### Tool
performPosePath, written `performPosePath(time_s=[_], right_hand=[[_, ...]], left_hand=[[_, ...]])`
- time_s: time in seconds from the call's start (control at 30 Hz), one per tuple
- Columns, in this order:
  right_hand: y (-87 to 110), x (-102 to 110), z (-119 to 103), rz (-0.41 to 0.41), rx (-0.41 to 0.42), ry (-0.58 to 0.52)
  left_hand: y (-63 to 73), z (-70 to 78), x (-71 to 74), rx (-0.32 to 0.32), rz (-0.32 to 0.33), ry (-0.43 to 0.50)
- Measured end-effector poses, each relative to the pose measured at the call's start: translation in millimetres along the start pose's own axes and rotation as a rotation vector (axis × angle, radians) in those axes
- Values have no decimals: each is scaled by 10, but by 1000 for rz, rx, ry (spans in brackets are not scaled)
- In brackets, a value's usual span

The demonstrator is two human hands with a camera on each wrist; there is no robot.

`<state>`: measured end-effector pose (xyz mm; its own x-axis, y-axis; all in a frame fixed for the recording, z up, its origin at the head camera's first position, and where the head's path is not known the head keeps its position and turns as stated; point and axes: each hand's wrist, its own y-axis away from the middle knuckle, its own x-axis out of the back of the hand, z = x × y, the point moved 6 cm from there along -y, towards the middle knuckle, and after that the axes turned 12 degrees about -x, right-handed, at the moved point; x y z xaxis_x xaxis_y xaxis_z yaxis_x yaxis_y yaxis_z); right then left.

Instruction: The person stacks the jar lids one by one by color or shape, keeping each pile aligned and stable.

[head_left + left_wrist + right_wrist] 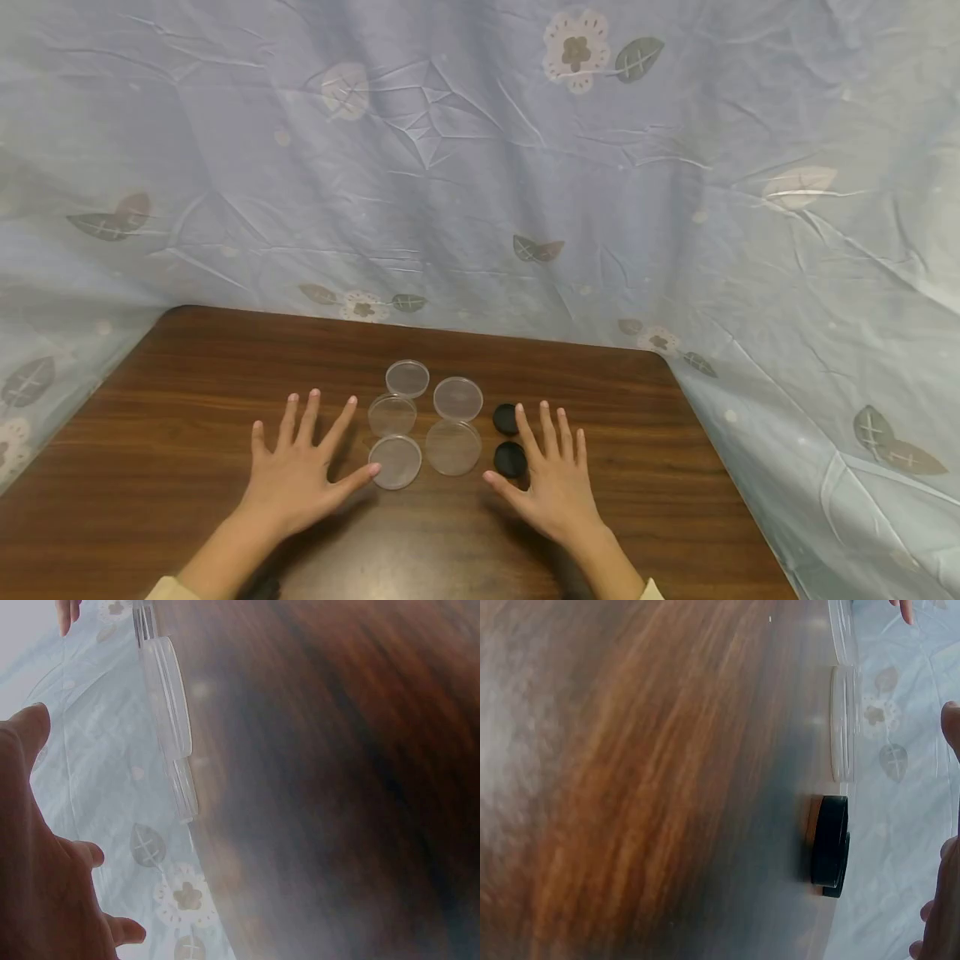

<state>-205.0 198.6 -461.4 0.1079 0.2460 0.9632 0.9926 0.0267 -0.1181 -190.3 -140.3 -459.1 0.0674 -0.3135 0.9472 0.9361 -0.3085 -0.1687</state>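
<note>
Several clear, shallow round dishes like petri dishes (454, 447) sit in two columns on the wooden table, also seen edge-on as a dish (171, 697) in the left wrist view. To their right are two black round caps or discs (511, 460), one behind the other. My left hand (296, 479) hovers palm down with fingers spread, its thumb tip overlapping the nearest left dish (395, 462) in the head view. Fingers spread too, my right hand (557, 487) is beside the black discs, its index finger overlapping the far one (506, 419). Neither hand holds anything.
The brown wood-grain table (645, 533) has rounded far corners. Pale blue fabric (480, 167) with leaf and flower prints hangs behind it and along both sides. A small dark object (264, 590) shows at the bottom edge near the left forearm.
</note>
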Motion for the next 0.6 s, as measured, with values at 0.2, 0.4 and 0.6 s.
performPosePath(time_s=[0.2, 0.4, 0.6], right_hand=[[-47, -7, 1, -22, 31, -28], [-150, 0, -109, -140, 142, -57], [-290, 23, -340, -236, 320, -60]], left_hand=[[-37, -18, 15, -26, 13, -28], [-117, -16, 47, -136, 50, -60], [-205, 71, 31, -318, 69, -76]])
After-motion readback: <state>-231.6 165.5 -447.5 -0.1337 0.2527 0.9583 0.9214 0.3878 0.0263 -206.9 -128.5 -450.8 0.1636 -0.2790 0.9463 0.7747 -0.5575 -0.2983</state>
